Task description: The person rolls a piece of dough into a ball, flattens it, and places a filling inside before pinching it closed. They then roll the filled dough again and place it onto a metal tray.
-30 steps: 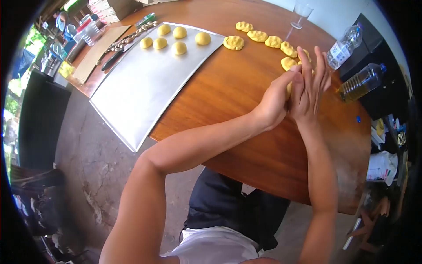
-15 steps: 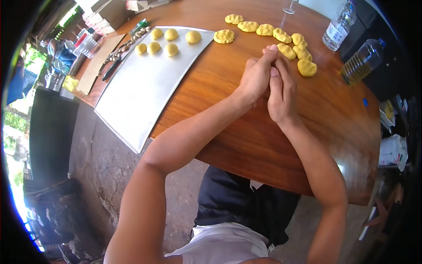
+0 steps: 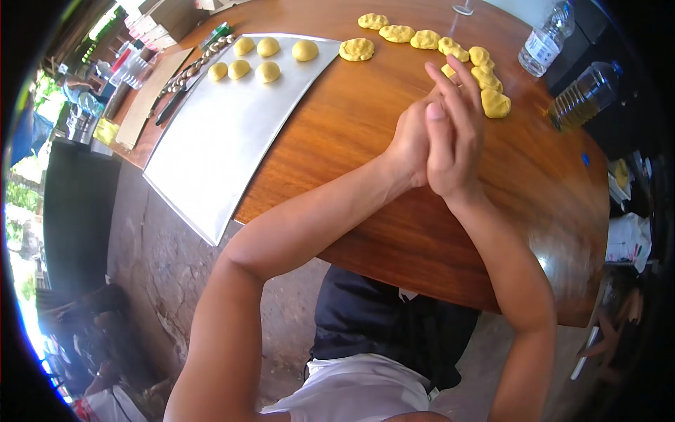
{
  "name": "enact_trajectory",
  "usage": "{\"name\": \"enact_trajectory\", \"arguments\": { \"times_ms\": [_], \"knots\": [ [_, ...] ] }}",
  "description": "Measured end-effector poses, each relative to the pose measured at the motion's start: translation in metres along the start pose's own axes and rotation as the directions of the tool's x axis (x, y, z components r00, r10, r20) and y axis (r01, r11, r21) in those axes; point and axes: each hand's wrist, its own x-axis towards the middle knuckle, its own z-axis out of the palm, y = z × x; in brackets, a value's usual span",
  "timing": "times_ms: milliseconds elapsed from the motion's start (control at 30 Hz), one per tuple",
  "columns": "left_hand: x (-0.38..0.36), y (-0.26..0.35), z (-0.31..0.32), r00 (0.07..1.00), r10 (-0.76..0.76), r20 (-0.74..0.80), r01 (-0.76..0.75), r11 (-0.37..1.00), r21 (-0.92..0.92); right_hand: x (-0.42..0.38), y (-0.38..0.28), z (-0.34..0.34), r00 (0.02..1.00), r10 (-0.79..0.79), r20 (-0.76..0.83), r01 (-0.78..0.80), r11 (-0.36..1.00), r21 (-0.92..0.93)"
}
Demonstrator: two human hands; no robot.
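Observation:
My left hand [image 3: 410,138] and my right hand [image 3: 453,156] are pressed palm to palm above the table, fingers pointing up and away. The palms are cupped together, and whatever lies between them is hidden. Just beyond the fingers runs a curved row of lumpy yellow dough pieces [image 3: 496,103], one partly covered by my fingertips. A separate dough lump [image 3: 356,49] sits beside the baking tray's right edge. On the far end of the silver baking tray [image 3: 211,141] rest several smooth, round dough balls [image 3: 267,72].
A wooden table [image 3: 323,133] carries everything. At right stand a clear water bottle [image 3: 541,50] and a bottle of yellowish liquid [image 3: 583,97], with a blue cap [image 3: 585,160] nearby. Left of the tray lie a black-handled tool [image 3: 170,107] and a cardboard strip [image 3: 151,102].
My hands have shifted against each other. The right fingers now reach higher and are more spread, while the left fingers have gone behind them. The view has tilted slightly; dough and tray stay put.

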Motion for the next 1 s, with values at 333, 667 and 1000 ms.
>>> {"name": "enact_trajectory", "arguments": {
  "times_ms": [333, 667, 1000],
  "knots": [
    [0.011, 0.02, -0.007, 0.994, -0.066, -0.089, 0.037, 0.956, -0.292, 0.004, -0.009, 0.005, 0.997, 0.063, 0.046, -0.071, 0.972, 0.226],
    [0.011, -0.013, -0.003, 0.961, -0.232, -0.152, 0.225, 0.972, -0.059, 0.012, 0.026, -0.021, 0.736, 0.535, 0.414, -0.676, 0.579, 0.455],
    [0.005, 0.009, -0.002, 0.993, -0.094, 0.067, 0.108, 0.96, -0.259, -0.006, -0.007, 0.006, 0.96, 0.278, 0.012, -0.277, 0.959, -0.069]
  ]
}}
